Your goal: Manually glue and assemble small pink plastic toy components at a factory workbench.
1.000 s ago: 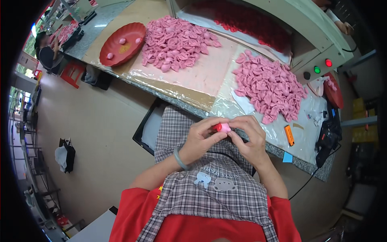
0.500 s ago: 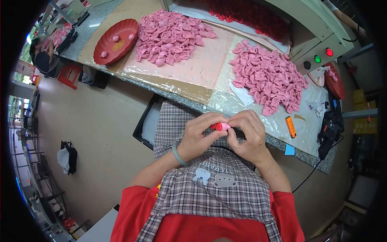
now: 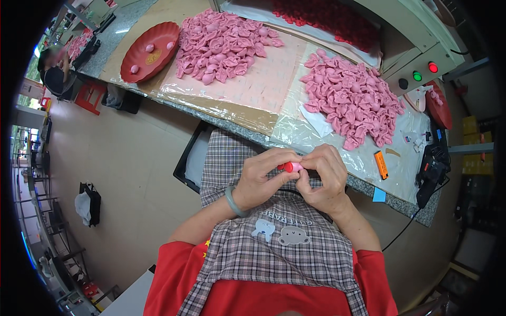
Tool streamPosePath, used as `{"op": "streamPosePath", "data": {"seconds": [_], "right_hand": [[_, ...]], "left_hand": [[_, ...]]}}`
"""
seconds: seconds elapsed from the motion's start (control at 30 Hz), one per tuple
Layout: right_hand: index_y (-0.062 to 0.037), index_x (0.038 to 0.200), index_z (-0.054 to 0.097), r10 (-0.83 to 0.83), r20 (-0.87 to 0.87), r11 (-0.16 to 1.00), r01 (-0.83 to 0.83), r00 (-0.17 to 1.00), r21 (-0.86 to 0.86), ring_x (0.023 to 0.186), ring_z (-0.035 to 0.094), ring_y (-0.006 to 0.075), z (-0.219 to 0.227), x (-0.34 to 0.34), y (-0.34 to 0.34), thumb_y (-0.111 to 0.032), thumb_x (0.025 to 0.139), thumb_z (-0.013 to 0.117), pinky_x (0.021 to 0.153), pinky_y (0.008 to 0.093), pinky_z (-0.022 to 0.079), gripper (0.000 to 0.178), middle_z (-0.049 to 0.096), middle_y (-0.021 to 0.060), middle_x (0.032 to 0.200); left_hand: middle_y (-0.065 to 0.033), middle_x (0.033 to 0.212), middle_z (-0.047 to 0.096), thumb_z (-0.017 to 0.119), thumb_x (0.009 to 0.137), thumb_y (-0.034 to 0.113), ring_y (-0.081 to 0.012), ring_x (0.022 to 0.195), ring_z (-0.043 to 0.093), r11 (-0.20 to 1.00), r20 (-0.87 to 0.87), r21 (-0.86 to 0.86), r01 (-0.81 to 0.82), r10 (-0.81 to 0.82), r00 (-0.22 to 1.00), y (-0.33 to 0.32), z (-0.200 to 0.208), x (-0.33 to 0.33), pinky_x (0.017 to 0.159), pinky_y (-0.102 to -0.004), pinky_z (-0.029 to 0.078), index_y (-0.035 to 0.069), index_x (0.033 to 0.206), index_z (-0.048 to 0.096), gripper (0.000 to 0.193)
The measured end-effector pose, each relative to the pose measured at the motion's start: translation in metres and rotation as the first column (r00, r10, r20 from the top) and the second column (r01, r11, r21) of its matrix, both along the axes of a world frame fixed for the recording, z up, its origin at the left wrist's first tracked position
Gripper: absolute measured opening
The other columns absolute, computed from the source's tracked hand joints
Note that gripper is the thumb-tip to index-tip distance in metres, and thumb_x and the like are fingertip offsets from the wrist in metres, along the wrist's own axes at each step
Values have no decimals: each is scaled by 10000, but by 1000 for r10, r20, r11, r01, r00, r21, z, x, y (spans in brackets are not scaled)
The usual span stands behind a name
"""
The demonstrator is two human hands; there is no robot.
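Above my lap, just off the table's front edge, both hands meet at a small rounded piece (image 3: 294, 167), red on its left part and pink on its right. My left hand (image 3: 259, 173) is closed, pinching the red side between thumb and fingers. Thumb and fingertips of my right hand (image 3: 326, 174) press on the pink end. Fingers cover much of the piece, so its exact kind cannot be made out. Beyond my right hand lies a heap of soft-looking pink pieces (image 3: 350, 100), some folded and some with round bulbs. A second such heap (image 3: 224, 47) lies farther left.
A red scalloped dish (image 3: 129, 66) with a few pink balls stands at the left. On the right are an orange utility knife (image 3: 381, 165), a black corded device (image 3: 435, 163) and a cabinet with coloured buttons (image 3: 417, 76). Small red pieces (image 3: 327, 21) fill its opening. Another person (image 3: 55, 79) sits far left.
The piece has turned slightly between my fingers, and my right fingertips have shifted a little on its pink end. Both hands stay in nearly the same place.
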State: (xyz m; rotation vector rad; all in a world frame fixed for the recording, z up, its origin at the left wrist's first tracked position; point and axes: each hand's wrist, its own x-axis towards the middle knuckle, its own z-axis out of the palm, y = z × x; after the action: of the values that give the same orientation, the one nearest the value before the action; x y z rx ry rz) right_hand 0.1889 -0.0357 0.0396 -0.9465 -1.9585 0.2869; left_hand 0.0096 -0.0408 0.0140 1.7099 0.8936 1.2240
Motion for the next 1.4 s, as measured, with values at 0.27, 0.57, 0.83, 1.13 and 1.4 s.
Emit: {"op": "streamPosePath", "data": {"seconds": [0.27, 0.57, 0.83, 1.13, 1.4], "right_hand": [[-37, 798, 586, -13, 4, 1000, 13, 1000, 5, 693, 573, 282, 1, 3, -2, 44, 622, 684, 638, 371, 459, 217, 589, 97, 776], [-26, 827, 602, -28, 3, 984, 29, 1000, -177, 777, 610, 315, -5, 8, 3, 23, 673, 690, 708, 406, 483, 184, 612, 125, 824], [-9, 1098, 600, 40, 35, 924, -24, 999, -381, 963, 614, 386, 7, 15, -15, 34, 711, 729, 835, 423, 510, 410, 603, 198, 1046], [16, 1122, 595, 85, 177, 961, -33, 981, -275, 958, 612, 399, 0, 8, -13, 45, 752, 716, 802, 436, 515, 391, 595, 210, 1050], [13, 1078, 614, 62, 189, 961, -7, 980, -278, 854, 632, 385, -7, 9, -14, 49, 756, 698, 741, 431, 513, 335, 633, 191, 934]], "left_hand": [[-143, 1030, 700, 751, 806, 57, -243, 925, 693, 1000, 4, -11, -1, 1, 1000, -2, 0, 3, 813, -318, 551, -1, 1074, 681, 283], [-149, 1104, 680, 715, 824, 42, -246, 1015, 664, 999, -51, -38, -20, 18, 999, -4, 2, -2, 894, -342, 519, -8, 1165, 653, 350], [-127, 1074, 651, 691, 860, 82, -212, 963, 667, 975, 108, -210, 69, -47, 993, -3, 2, 6, 868, -320, 539, -8, 1148, 592, 317], [-156, 1005, 606, 658, 877, 132, -334, 929, 624, 977, -90, 212, 8, 11, 996, 0, -18, 0, 819, -394, 521, 7, 1057, 588, 230], [-151, 1057, 604, 660, 873, 127, -325, 958, 630, 953, -203, 303, 12, 52, 978, -2, -18, 0, 836, -391, 536, 0, 1104, 607, 269]]}}
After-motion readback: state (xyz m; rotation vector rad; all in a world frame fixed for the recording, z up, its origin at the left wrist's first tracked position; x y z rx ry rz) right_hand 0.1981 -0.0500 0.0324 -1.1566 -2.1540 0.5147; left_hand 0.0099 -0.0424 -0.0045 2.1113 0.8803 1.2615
